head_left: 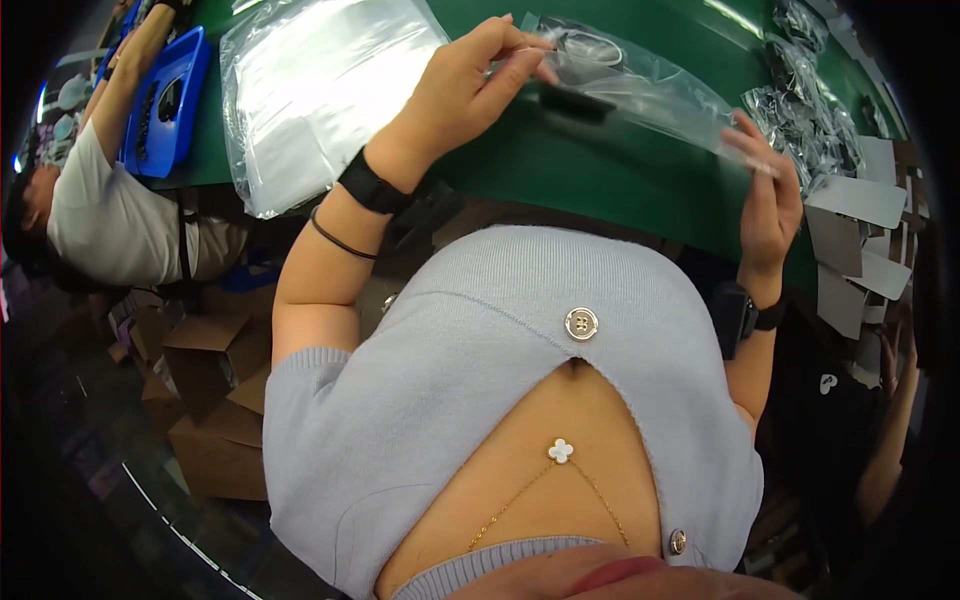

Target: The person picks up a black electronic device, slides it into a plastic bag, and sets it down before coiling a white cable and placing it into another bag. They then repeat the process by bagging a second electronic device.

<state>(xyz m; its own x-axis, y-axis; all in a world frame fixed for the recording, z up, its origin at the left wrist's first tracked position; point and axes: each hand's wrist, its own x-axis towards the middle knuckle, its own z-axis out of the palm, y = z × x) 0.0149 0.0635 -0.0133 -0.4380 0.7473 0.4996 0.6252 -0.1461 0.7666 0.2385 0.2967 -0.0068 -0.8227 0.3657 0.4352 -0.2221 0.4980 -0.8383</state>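
Note:
A clear plastic bag (pixel 670 95) stretches between my two hands above the green table (pixel 600 170). My left hand (pixel 480 85) pinches its left end between thumb and fingers. At the opposite end, the fingers of my right hand (pixel 768 185) are closed on the plastic, a little smeared by motion. A pale looped cable (pixel 592 45) shows at the bag's far left part. Just below my left fingertips is a blurred dark, flat, oblong thing (pixel 577 104); whether it lies inside the bag or under it, I cannot tell.
Flat clear bags (pixel 320 100) lie stacked at the left. Beyond them is a blue tray (pixel 195 95) with small black parts, beside a co-worker (pixel 110 220). Filled bags (pixel 805 115) are heaped at the right, near open white boxes (pixel 855 200). Cardboard boxes (pixel 215 455) stand on the floor.

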